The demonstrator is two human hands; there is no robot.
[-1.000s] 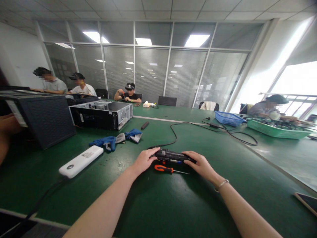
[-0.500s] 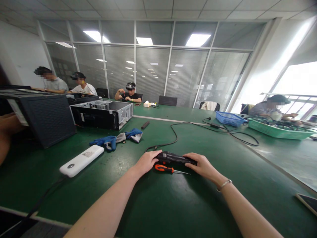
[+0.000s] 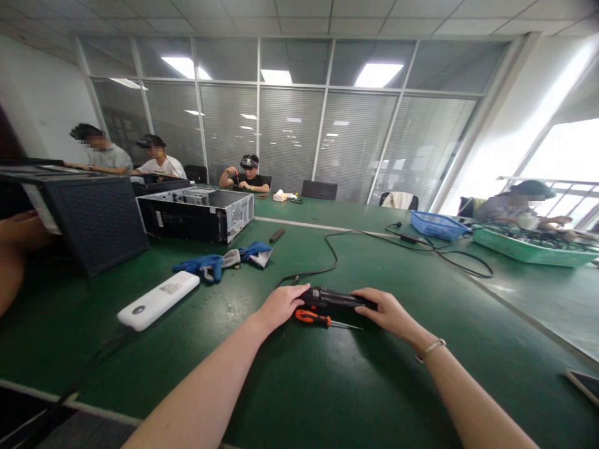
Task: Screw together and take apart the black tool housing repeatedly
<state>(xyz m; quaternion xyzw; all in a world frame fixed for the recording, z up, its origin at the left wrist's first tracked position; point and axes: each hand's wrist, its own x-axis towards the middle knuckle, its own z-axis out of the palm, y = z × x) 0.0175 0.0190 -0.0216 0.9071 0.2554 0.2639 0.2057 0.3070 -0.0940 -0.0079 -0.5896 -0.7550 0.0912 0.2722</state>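
My bare left hand (image 3: 283,304) and bare right hand (image 3: 386,312) are clamped on the left and right ends of a long, black, plastic-looking device (image 3: 333,299), mid-scene over the green tabletop (image 3: 299,393); I see an orange-and-black-handled metal screwdriver (image 3: 321,320) just on its near side.

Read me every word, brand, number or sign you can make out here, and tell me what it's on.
No text can be read.
White device: grey markings, too blurred.
Computer case: pale sticker, too small.
Held black device: nothing legible.
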